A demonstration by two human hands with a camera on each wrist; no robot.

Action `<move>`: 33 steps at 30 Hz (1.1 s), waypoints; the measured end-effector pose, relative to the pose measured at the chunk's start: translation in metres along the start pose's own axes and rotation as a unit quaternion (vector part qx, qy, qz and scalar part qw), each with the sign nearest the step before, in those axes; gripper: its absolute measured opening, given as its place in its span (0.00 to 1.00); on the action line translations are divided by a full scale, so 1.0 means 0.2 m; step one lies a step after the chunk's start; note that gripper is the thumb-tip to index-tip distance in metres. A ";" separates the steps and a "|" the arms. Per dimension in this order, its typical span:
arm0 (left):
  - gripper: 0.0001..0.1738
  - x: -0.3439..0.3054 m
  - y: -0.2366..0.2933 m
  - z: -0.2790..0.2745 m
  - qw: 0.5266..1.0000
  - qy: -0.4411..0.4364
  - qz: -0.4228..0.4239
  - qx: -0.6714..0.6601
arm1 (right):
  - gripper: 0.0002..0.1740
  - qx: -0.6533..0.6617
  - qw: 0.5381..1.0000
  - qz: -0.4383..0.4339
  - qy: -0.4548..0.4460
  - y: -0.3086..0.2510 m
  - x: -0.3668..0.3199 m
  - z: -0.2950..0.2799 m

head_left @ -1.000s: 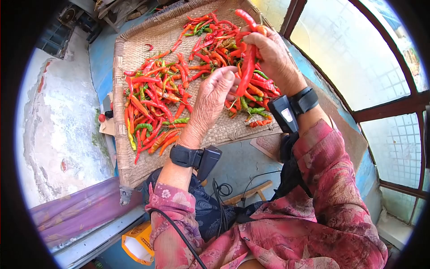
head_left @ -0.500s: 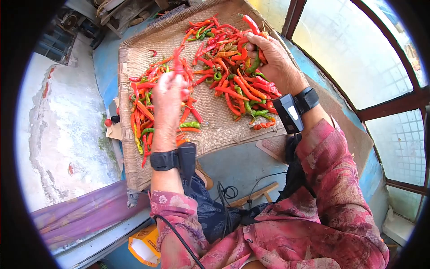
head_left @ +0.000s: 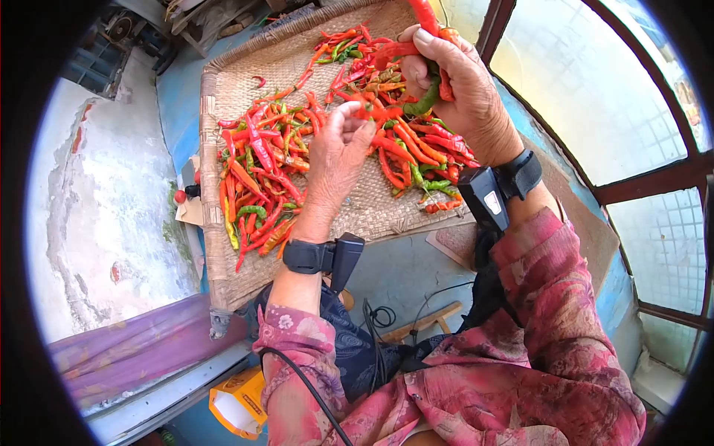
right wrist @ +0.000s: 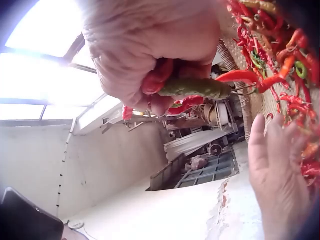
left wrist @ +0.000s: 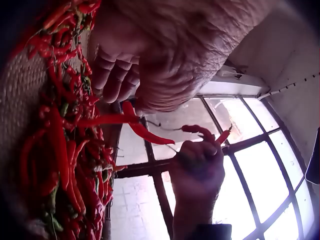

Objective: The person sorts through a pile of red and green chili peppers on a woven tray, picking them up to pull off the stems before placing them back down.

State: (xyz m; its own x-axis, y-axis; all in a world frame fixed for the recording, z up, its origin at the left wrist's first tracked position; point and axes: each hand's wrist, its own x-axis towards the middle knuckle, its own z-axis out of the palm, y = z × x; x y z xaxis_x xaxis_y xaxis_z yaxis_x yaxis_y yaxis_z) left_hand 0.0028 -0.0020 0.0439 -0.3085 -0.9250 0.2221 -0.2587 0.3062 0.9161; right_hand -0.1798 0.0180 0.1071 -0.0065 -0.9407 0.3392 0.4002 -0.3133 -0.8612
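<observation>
My right hand (head_left: pixel 465 97) is raised over the far right side of the basket and grips several chili peppers (head_left: pixel 430 95), red ones and a curved green one. The green chili (right wrist: pixel 195 88) sticks out from under its fingers in the right wrist view. Lower and to the left, my left hand (head_left: pixel 338 160) has loosely bent fingers. Just beyond its fingertips is a blurred pair of red chilies (head_left: pixel 381 113). In the left wrist view, these red chilies (left wrist: pixel 150 134) cross just below the thumb. In the right wrist view, the left hand's fingers (right wrist: pixel 258 145) look extended and apart from them.
A woven basket tray (head_left: pixel 207 149) lies in front of me, with a left pile of chilies (head_left: pixel 260 171) and a right pile (head_left: pixel 428 149) on it. A window (head_left: pixel 587 82) stands to the right. Below are cables (head_left: pixel 379 316), a wooden stool (head_left: pixel 424 323) and an orange box (head_left: pixel 242 398).
My left hand carried a red chili to the left pile, then came back right without it. My right hand has lifted again, still gripping chilies, and two red chilies now blur between the hands.
</observation>
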 end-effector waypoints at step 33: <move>0.09 0.00 0.07 -0.33 0.902 0.093 -0.091 -0.412 | 0.18 -0.092 0.985 0.136 -0.043 0.18 -0.01 -0.08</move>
State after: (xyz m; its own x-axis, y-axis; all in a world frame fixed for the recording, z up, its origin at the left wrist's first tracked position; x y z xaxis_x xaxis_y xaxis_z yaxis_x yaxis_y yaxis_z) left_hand 0.0589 -0.0117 0.0790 -0.1506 -0.9883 0.0254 0.5016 -0.0542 0.8634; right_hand -0.1797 0.0069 0.0702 0.1599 -0.9809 0.1105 0.2036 -0.0767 -0.9760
